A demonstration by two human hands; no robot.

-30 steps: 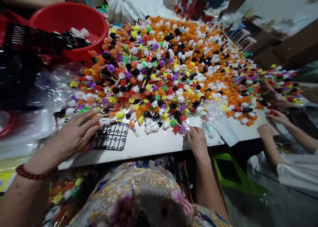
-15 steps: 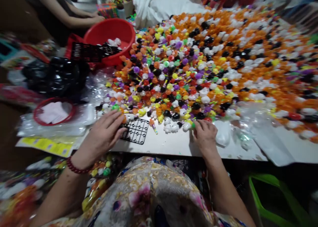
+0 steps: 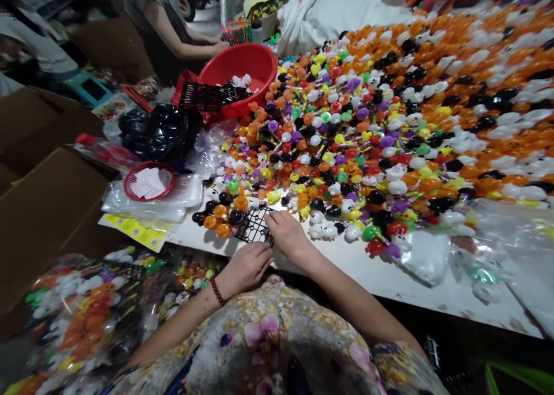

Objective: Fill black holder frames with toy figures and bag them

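Note:
A black plastic grid [image 3: 252, 226] lies at the near edge of the white table. My right hand [image 3: 289, 235] is closed at its right side, fingertips pressed on the grid. Against the grid's near edge rests my left hand [image 3: 247, 266], fingers curled together; their tips are partly hidden. Just left of the grid sit orange pumpkin-headed pieces [image 3: 221, 212] and black-headed ones [image 3: 236, 217], some reaching over its left part. A large heap of small figure-topped plastic pieces [image 3: 329, 153] spreads beyond both hands.
Left of the heap stands a red basin [image 3: 264, 66] with black grids [image 3: 203, 97] across it. A small red basket [image 3: 172, 187] with paper slips sits on clear bags [image 3: 190, 194]. More clear bags [image 3: 428, 256] lie at right. Another person's arm [image 3: 186, 50] is behind the basin.
My right hand has moved left from the heap's edge to the grid. My left hand has drawn nearer to me and right, uncovering pumpkin and black pieces. The view has turned left.

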